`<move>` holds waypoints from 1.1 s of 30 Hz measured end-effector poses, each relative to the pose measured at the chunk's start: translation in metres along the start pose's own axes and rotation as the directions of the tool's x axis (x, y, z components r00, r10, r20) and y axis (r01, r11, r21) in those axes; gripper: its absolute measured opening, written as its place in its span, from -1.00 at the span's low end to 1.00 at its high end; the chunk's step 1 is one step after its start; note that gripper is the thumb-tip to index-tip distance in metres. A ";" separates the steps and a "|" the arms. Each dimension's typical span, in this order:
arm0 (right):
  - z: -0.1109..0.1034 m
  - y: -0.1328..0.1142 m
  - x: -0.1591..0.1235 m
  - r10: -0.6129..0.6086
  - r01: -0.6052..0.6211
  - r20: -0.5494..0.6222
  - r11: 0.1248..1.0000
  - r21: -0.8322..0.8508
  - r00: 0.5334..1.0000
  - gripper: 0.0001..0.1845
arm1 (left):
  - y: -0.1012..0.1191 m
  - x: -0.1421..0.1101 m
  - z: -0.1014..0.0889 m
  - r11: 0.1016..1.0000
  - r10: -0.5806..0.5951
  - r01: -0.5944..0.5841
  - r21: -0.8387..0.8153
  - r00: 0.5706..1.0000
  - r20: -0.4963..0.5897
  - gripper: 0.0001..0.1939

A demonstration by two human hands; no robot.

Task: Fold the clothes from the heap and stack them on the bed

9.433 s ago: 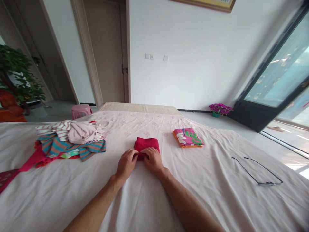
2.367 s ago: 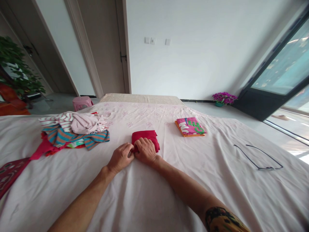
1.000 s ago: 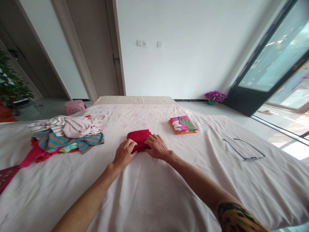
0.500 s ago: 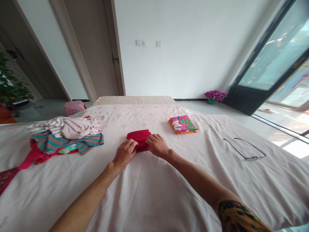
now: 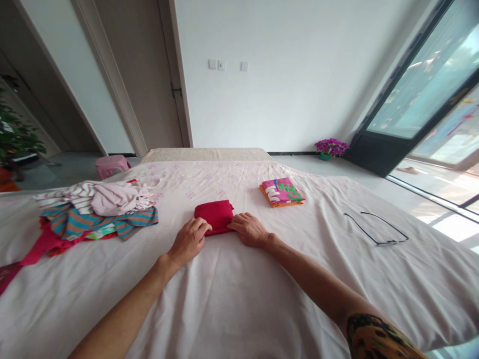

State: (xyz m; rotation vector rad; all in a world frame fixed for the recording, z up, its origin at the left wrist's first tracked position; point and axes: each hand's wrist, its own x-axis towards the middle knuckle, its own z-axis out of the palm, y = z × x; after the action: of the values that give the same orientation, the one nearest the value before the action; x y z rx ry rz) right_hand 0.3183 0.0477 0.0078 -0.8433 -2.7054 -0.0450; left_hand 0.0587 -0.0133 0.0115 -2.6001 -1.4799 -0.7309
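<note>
A red garment (image 5: 216, 215), folded into a small rectangle, lies on the sheet straight ahead of me. My left hand (image 5: 190, 237) grips its near left corner, thumb and fingers closed on the edge. At the near right corner, my right hand (image 5: 250, 230) pinches the cloth with its fingers bent. Farther right sits a folded pink and orange garment (image 5: 283, 192) with green and white print, apart from both hands. Off to the left is a loose heap of clothes, with a blue and orange striped garment (image 5: 75, 222) and a pale pink one (image 5: 116, 198) on it.
Dark-framed glasses (image 5: 389, 243) lie on the right of the wrinkled pale sheet (image 5: 239, 299). Beyond the bed are a pink stool (image 5: 112, 165), a pot of purple flowers (image 5: 331, 148), a leafy plant at far left and a closed door (image 5: 138, 75).
Both hands have moved from over the red garment's near part to its near corners, uncovering its top. The folded garment now looks flatter and smoother. The camera view has shifted slightly.
</note>
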 end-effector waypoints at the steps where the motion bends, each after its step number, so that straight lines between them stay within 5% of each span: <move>1: -0.003 0.001 -0.004 0.010 -0.010 -0.003 0.999 0.042 1.000 -0.51 | -0.001 -0.001 -0.005 0.998 -0.007 0.008 -0.056 1.000 0.007 -0.64; 6: -0.025 0.000 0.003 0.203 -0.171 -0.153 0.965 0.199 0.967 -0.35 | -0.008 0.011 -0.019 0.945 -0.217 0.183 -0.270 0.971 -0.100 -0.71; 10: -0.026 -0.016 0.034 0.224 -0.184 -0.233 0.966 0.181 0.946 -0.49 | -0.013 0.029 0.002 0.952 -0.262 0.226 -0.208 0.950 -0.167 -0.63; 19: 0.039 -0.021 0.044 0.220 -0.222 -0.112 0.975 -0.009 0.969 -0.43 | -0.008 0.027 0.054 0.975 -0.189 0.199 0.095 0.976 -0.105 -0.52; 26: 0.030 -0.002 0.036 0.292 -0.292 0.024 0.943 0.163 0.956 -0.41 | -0.041 0.007 0.043 0.938 -0.221 0.208 -0.276 0.975 -0.019 -0.50; 29: 0.026 0.011 0.038 0.467 -0.441 0.009 0.828 0.346 0.884 -0.44 | -0.056 -0.008 0.037 0.782 -0.508 0.390 -0.487 0.851 -0.134 -0.52; 31: 0.024 0.019 0.043 0.644 -0.588 0.037 0.673 0.450 0.764 -0.46 | -0.061 -0.015 0.035 0.675 -0.670 0.481 -0.560 0.717 -0.191 -0.55; 33: 0.023 0.025 0.050 0.729 -0.666 0.100 0.550 0.503 0.677 -0.47 | -0.064 -0.017 0.036 0.640 -0.713 0.503 -0.582 0.671 -0.204 -0.58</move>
State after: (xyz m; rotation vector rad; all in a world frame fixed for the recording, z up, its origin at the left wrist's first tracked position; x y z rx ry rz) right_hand 0.2864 0.0984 -0.0003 -1.5927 -1.9006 0.7365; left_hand 0.0121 0.0174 -0.0388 -1.8742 -2.2778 -1.8172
